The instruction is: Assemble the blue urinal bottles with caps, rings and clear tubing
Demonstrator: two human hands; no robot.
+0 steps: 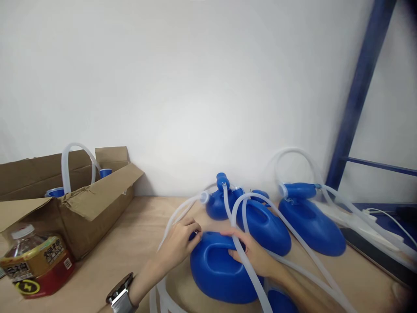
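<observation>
A blue plastic urinal bottle point(218, 289) with a moulded handle lies on its side on the table in front of me. My right hand point(252, 254) grips it by the handle, thumb inside the handle opening. At the bottle's neck end, my left hand point(180, 241) has its fingers curled around a small blue part; most of that part is hidden by the fingers. A translucent white hose point(249, 269) passes over my right hand. More blue bottles point(265, 228) with hoses lie just behind, and another bottle point(282, 302) is partly visible below my right wrist.
An open cardboard box point(94, 226) on the left holds blue parts and a looped hose point(65, 169). Before it stands a drink bottle point(39, 265). At right are another blue bottle point(309, 226), a dark flat object point(381, 254), a cable and a blue metal frame point(358, 95).
</observation>
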